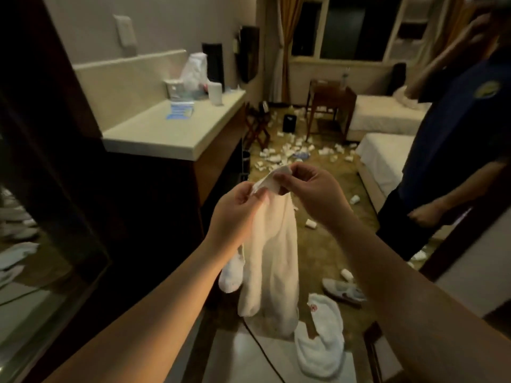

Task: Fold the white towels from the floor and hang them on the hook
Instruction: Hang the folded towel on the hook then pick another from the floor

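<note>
We cannot find a hook; the left side is dark. Our left hand [237,208] pinches the top edge of a white towel [272,261], which hangs below both hands. Our right hand [309,189] pinches the same edge just beside it. A second towel [323,346] lies on the floor [326,244], lower right.

held towel [272,244]: white terry cloth, soft, fuzzy, matt
floor towel [322,338]: same nubby white cloth
counter [166,134]: smooth pale stone-like top, faint sheen
side table [330,106]: dark polished wood
floor [326,244]: matt olive carpet
</note>
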### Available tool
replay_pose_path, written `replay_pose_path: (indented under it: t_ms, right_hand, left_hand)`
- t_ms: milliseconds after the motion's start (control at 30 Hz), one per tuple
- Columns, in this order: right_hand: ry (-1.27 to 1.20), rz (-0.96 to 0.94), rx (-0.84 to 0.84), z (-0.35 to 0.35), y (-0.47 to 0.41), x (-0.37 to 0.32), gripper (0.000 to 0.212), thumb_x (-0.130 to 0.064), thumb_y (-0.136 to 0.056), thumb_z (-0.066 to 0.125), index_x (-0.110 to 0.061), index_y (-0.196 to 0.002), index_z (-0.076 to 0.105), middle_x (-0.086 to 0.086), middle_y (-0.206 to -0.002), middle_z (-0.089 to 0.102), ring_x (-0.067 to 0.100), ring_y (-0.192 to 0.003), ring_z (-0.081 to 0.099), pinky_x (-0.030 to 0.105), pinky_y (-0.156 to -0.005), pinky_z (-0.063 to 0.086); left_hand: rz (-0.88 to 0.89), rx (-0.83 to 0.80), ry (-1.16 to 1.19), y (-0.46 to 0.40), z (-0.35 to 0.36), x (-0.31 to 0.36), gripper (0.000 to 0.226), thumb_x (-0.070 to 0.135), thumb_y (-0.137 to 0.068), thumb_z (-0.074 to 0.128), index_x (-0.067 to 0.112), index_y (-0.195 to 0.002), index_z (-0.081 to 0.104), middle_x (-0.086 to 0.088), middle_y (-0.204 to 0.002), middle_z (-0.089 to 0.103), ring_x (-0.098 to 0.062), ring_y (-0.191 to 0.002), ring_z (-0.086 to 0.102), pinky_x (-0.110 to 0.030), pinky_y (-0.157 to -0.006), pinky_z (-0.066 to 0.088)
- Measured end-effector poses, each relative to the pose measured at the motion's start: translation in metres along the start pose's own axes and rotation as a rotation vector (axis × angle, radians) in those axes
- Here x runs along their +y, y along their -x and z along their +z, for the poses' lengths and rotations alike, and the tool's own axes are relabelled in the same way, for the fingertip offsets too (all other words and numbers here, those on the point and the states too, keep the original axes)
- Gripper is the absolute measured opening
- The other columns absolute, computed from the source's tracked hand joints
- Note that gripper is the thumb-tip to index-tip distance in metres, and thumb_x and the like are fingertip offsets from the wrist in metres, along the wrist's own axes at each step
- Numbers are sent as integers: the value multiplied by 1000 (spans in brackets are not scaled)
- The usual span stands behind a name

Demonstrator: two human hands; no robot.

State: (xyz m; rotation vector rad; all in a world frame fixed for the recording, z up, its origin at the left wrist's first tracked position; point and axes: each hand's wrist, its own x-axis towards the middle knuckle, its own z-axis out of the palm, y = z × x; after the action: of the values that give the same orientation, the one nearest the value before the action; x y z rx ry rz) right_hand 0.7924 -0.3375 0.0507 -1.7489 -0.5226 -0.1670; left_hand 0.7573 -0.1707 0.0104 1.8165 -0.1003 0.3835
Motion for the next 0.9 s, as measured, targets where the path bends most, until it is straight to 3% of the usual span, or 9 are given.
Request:
replay_pose_path:
  t_ms: [100,200,333,467,567,633,700,800,900]
  right_hand:
    - [-29,-15,9,1,24,-29,11,-19,-95,69,-18,-85,74,-6,-68,71,0,-61,62,13,-60,46]
    - [-61,-15,-10,4,60,-54,10,-20,-95,69,-16,-87,75,-11,-63,68,-6,-55,57,9,-54,43]
    - [-48,-32,-51,9,112,-85,17,-35,-93,67,-24,-80,69,-16,-62,65,-6,-54,57,11,-51,43]
    - [-37,15,-54,19,156,-113,22,-51,-89,62,-36,-76,71,-18,-66,65,-5,-58,59,23,-61,45]
    - [-75,30,-74,28,189,-137,23,-47,-95,62,-47,-73,71,-19,-68,67,-6,-61,61,26,-66,45]
    - [-81,28,-93,35,211,-152,20,-47,-95,62,-46,-78,73,-16,-77,70,-1,-73,64,30,-75,52]
    - [-99,32,-111,45,233,-167,18,-47,-95,63,-39,-84,74,-12,-84,72,9,-85,66,35,-84,52]
    - [-107,25,-137,64,272,-191,17,-47,-94,64,-34,-88,74,-16,-80,72,9,-85,67,34,-83,52]
    - [-82,-2,-181,88,318,-213,20,-48,-92,63,-34,-84,74,-12,-81,72,10,-82,67,39,-86,51]
  left_hand:
    - [-11,46,-3,40,-16,33,18,39,-97,59,30,-86,71,4,-79,72,-6,-72,66,-32,-67,48]
    - [36,57,-138,86,-30,61,28,42,-97,60,20,-84,72,-3,-78,70,-20,-75,67,-42,-64,47]
    - [9,85,-251,147,-47,97,40,47,-93,63,19,-65,59,8,-58,56,-7,-56,53,-29,-60,38]
    - [-108,74,-279,210,-69,122,23,44,-93,64,23,-93,72,4,-86,72,-14,-81,69,-32,-75,51]
    - [-181,82,-335,260,-99,129,23,46,-95,61,29,-108,70,8,-94,71,-8,-82,69,-22,-67,47]
    - [-223,83,-418,295,-122,133,11,48,-96,58,42,-100,66,14,-86,70,-1,-74,68,-15,-59,44]
    - [-265,97,-508,333,-143,132,8,49,-98,55,49,-91,60,17,-84,68,5,-71,66,-17,-58,45]
    - [-330,112,-617,394,-171,124,11,47,-100,52,49,-91,58,16,-87,68,3,-73,66,-22,-63,48]
    - [-399,185,-588,465,-197,122,15,45,-99,55,47,-85,60,19,-79,70,4,-71,67,-23,-61,47]
